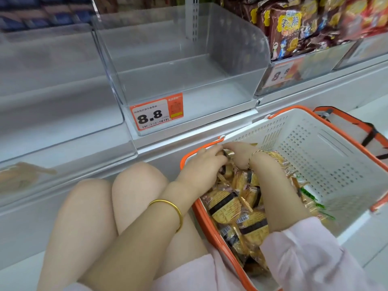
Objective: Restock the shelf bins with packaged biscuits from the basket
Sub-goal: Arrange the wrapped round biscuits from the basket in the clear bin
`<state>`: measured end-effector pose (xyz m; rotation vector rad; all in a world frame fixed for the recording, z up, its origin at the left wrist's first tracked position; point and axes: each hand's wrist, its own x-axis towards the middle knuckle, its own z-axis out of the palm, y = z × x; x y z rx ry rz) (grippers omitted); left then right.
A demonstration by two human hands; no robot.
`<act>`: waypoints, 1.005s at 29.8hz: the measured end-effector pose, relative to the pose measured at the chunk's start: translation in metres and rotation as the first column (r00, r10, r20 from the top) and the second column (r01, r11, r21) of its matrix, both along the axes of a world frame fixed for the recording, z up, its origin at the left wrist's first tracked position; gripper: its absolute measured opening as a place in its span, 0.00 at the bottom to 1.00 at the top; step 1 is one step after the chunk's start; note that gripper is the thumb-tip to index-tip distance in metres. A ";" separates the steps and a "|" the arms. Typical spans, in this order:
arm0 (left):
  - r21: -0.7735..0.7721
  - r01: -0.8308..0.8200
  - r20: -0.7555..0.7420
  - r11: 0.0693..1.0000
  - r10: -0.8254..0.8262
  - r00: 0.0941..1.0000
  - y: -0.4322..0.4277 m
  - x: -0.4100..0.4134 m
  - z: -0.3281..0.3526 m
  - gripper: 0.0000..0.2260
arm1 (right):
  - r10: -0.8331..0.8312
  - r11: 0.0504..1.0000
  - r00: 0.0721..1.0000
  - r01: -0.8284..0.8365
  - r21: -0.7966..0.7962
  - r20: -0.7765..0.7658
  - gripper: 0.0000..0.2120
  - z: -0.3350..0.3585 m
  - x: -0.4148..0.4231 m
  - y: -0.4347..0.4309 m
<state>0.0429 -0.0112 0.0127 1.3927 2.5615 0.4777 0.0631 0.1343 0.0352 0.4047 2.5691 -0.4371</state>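
Observation:
A white basket [327, 156] with an orange rim sits at the lower right, holding several yellow-and-black biscuit packets [225, 203]. Both hands are down inside it at its near-left corner. My left hand [201, 166] curls over the packets, fingers bent around one. My right hand [241, 154] is beside it, fingers closed on a small packet [228, 153] between the two hands. Above the basket stands a clear shelf bin [184, 80] with nothing in it and an orange 8.8 price tag [156, 114] on its front.
Another clear bin [52, 101] sits to the left. A bin at the upper right holds brown and red snack bags [294, 26]. My bare knees [117, 198] are at the lower left, close to the lower shelf front. An orange basket handle [357, 124] hangs at the far right.

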 end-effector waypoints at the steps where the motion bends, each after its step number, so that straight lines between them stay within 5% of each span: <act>1: 0.047 -0.045 0.017 0.998 0.045 0.999 -0.004 -0.003 0.002 0.20 | 0.008 1.000 1.000 -0.008 0.019 0.008 0.33 -0.001 0.000 0.001; 6: 0.204 -0.420 0.208 0.884 0.380 0.901 -0.021 -0.010 0.015 0.14 | -0.018 0.989 0.999 0.023 0.148 -0.031 0.31 -0.019 -0.007 0.003; 9: 0.201 -0.494 0.235 0.846 0.448 0.863 -0.024 -0.010 0.021 0.06 | -0.041 0.988 0.993 0.057 0.143 -0.111 0.23 -0.018 -0.008 0.003; 12: 0.199 -0.519 0.278 0.831 0.460 0.843 -0.032 -0.010 0.031 0.09 | -0.040 0.994 0.976 0.061 0.090 -0.215 0.12 -0.002 -0.003 0.003; 17: 0.231 -0.473 0.358 0.850 0.378 0.854 -0.065 -0.012 0.076 0.12 | -0.066 0.997 0.890 0.044 -0.059 -0.451 0.12 0.046 0.014 -0.016; 22: 0.234 -0.461 0.353 0.856 0.367 0.861 -0.135 -0.008 0.148 0.11 | 0.085 0.995 0.794 -0.102 0.005 -0.602 0.12 0.111 0.024 -0.076; 27: 0.289 -0.565 0.442 0.773 0.415 0.795 -0.229 -0.011 0.203 0.07 | 0.158 0.969 0.706 -0.246 -0.029 -0.691 0.12 0.168 0.015 -0.156; 30: 0.320 -0.685 0.609 0.654 0.412 0.678 -0.278 -0.019 0.222 0.07 | 0.154 0.941 0.648 -0.326 -0.089 -0.746 0.12 0.187 -0.006 -0.204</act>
